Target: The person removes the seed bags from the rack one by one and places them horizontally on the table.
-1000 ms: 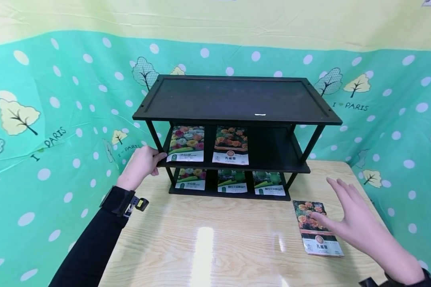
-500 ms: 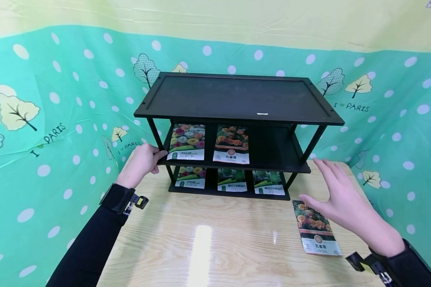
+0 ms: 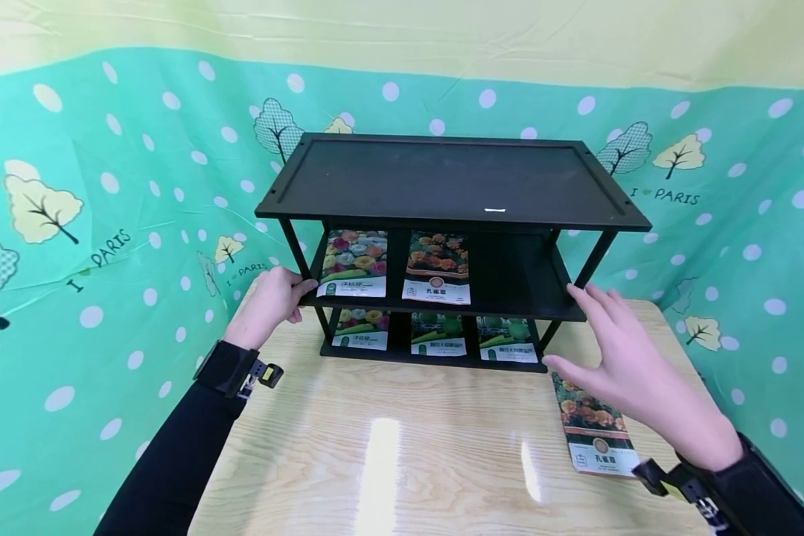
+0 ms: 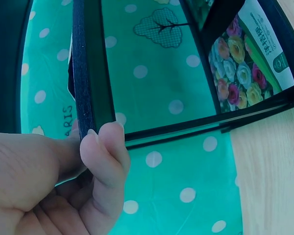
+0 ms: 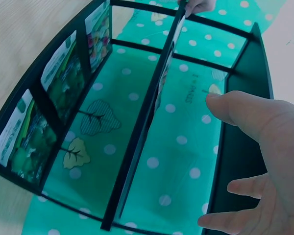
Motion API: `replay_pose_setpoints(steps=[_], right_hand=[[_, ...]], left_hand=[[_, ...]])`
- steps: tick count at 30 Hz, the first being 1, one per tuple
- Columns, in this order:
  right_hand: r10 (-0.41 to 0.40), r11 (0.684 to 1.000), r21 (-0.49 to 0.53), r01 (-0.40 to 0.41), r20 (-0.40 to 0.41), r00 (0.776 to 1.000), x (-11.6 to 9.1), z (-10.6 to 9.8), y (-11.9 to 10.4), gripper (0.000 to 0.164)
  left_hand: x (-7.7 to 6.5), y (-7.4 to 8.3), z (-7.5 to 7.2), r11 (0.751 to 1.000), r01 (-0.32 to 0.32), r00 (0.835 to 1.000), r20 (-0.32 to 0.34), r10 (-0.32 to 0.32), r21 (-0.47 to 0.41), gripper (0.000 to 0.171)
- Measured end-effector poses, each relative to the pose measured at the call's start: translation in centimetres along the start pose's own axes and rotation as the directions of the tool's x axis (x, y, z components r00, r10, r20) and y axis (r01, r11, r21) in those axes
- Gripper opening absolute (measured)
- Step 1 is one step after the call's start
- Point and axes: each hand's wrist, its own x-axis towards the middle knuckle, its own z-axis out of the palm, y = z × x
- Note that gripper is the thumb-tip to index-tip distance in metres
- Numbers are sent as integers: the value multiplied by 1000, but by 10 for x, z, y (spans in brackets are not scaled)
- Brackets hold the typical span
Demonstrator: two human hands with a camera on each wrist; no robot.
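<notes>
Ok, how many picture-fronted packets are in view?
6: upper-left packet and upper-centre packet on the middle shelf; lower-left packet, lower-centre packet and lower-right packet on the bottom shelf; loose packet on the table. More may hide beneath the loose packet.

Bright, even light is flooding the head view, seemingly from above: a white glare streak [image 3: 377, 476] is blazing off the table [image 3: 455, 424] at six o'clock, a thinner one [image 3: 530, 470] at five. Both wrist views are running dimmer and teal-tinted, the right one bowing the rack [image 5: 235, 156] at ten o'clock and washing out toward two.
</notes>
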Motion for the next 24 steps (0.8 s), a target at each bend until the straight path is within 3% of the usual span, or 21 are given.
replay_pose_setpoints(steps=[15,24], right_hand=[[-14,1000,5,13,89,996,24,7,-24,108],[-71,997,-7,71,76,995,37,16,-32,104]], left_hand=[[-1,-1,1,1000,-4,1000,-17,4,7,38],[-2,1,1,1000,-14,1000,-25,14,0,41]])
